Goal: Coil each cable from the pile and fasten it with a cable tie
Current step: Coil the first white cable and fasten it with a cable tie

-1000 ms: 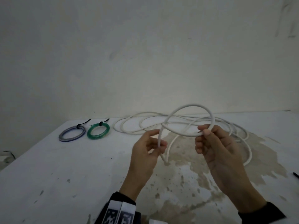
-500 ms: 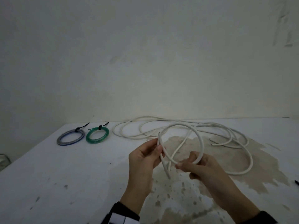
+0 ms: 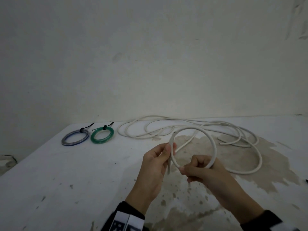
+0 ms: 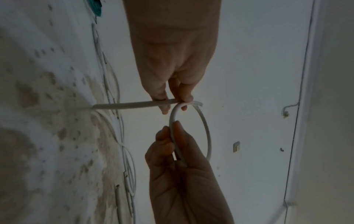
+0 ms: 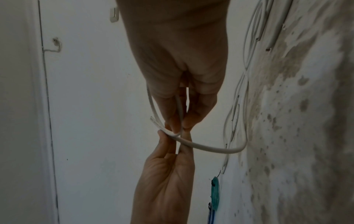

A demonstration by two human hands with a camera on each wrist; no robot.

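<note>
A white cable (image 3: 214, 145) is bent into one loop held above the table. My left hand (image 3: 170, 148) pinches it just below its cut end, between thumb and fingers (image 4: 165, 106). The right hand (image 3: 185, 169) grips the bottom of the loop, close to the left hand, with the cable (image 5: 210, 149) running between its fingertips (image 5: 188, 121). The remaining length trails back to a loose white pile (image 3: 166, 126) at the table's far side. In the left wrist view the loop (image 4: 207, 130) stands between both hands.
A blue coil (image 3: 75, 137) and a green coil (image 3: 102, 135), each bound with a black tie, lie at the far left of the white, stained table (image 3: 66, 180). A small dark object (image 3: 306, 180) shows at the right edge. A wall rises behind.
The right hand has swung down from the loop's right side to its bottom, nearer the left hand. The loop sits lower and tighter than a second ago.
</note>
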